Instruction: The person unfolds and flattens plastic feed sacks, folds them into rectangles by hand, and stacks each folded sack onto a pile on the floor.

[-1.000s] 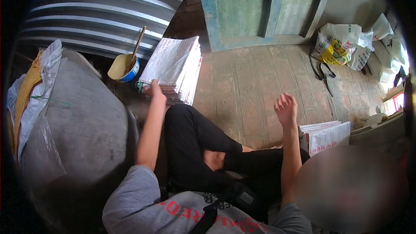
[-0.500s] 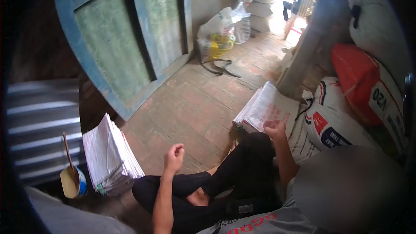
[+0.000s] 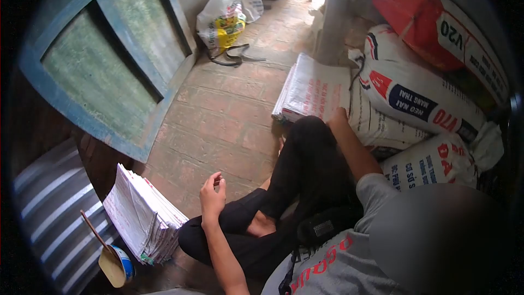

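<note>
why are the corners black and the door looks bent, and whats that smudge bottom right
Head view: a fisheye lens leaves a dark rim at the corners and bows the blue door; daylight burns out the doorway at top; a soft blurred patch covers the lower right; the left hand and the stack of sacks are fairly sharp.

A storeroom: stacked feed sacks (image 3: 420, 93), brick floor (image 3: 229, 120), corrugated sheeting (image 3: 49, 207).

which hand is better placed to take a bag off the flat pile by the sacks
Right. The right hand already rests at the flat pile, while the left hand hangs loosely curled over the knee, far from it.
</note>
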Motion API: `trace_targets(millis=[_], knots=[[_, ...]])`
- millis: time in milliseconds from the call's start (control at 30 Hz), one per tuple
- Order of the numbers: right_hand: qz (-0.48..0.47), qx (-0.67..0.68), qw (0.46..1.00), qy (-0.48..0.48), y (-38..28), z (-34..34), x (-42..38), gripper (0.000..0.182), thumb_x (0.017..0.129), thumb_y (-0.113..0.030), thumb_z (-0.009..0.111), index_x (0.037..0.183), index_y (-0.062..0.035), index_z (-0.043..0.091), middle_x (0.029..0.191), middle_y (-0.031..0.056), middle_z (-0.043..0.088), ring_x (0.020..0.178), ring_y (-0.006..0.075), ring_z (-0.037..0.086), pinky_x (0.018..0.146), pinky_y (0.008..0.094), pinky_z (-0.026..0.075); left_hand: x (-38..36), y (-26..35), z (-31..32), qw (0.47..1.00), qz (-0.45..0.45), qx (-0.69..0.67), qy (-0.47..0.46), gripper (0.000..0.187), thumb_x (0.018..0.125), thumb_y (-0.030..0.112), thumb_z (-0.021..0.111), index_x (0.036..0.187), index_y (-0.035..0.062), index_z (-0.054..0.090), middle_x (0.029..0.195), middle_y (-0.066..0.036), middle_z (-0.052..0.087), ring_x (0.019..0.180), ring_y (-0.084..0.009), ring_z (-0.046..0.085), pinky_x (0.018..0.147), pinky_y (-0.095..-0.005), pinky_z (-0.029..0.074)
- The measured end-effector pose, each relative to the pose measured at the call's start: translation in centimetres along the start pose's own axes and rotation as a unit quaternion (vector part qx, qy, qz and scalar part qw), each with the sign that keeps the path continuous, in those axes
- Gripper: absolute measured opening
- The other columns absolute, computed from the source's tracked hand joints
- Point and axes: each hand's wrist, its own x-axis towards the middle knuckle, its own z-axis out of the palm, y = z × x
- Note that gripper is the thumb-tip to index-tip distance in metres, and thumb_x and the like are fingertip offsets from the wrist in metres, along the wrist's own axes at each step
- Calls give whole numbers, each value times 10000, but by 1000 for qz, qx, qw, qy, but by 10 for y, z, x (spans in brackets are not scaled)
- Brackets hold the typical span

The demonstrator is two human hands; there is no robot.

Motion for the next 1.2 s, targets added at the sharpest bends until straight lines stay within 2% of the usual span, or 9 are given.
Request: trace_targets(millis=[300,467,700,733,833,1033,1100,1167,1200], knots=[[25,25,998,56,-11,17,-18,382,948,-213,413,1249,-25,554,1229,164,598,1064,334,612,832,462,530,2,-3,7,1000,2,10,-18,270,897,134,603,1137,15,629,1026,-174,681,936,-274,673,843,-373,512],[-219,-49,973,48,-8,50,-118,375,945,-230,567,1194,50,544,1123,162,635,964,287,650,768,415,562,0,-10,9,1000,-12,14,-22,273,903,142,599,1146,23,631,1031,-160,686,932,-260,676,834,-363,518],[-541,-207,805,-128,44,98,-162,282,905,-325,675,924,-45,643,1015,78,641,1028,216,579,919,390,427,13,-8,14,1000,-2,-12,0,270,909,133,603,1158,34,636,1042,-130,698,911,-219,684,819,-332,530],[-662,-295,683,-89,56,104,-153,179,846,-250,731,886,-89,666,972,58,658,1108,243,553,1000,414,320,16,-5,14,1000,4,-26,5,270,907,128,606,1159,35,636,1044,-130,699,910,-217,684,818,-331,530],[-720,-291,579,-247,82,126,-197,149,723,-152,796,846,-134,714,864,20,696,1171,243,528,1007,411,258,23,22,4,992,80,-70,63,281,886,109,629,1155,30,633,1018,-151,692,902,-245,682,793,-346,535],[-546,-315,497,-597,173,122,-241,227,699,-80,787,901,-171,735,981,0,700,1182,245,525,999,414,304,49,41,-21,965,179,81,171,537,768,187,772,1250,79,560,1327,-170,503,1211,-343,491,1004,-428,417],[-527,-376,335,-684,195,101,-238,336,811,-176,726,1143,-186,673,1132,27,659,1263,276,478,1081,450,283,57,21,-18,948,173,155,217,554,766,220,785,1253,89,557,1362,-165,473,1239,-340,469,1019,-433,400],[-330,-413,329,-783,218,77,-230,386,851,-201,675,1231,-180,609,1187,34,637,1285,313,460,1090,497,287,58,-19,0,953,119,181,210,552,753,310,782,1225,99,590,1370,-183,452,1289,-388,404,1062,-476,350],[-236,-488,249,-803,208,79,-230,492,861,-177,641,1335,-193,508,1209,57,627,1273,279,474,1099,530,274,56,-37,8,954,96,226,169,548,756,316,778,1224,100,592,1365,-184,458,1300,-386,397,1064,-478,349]])
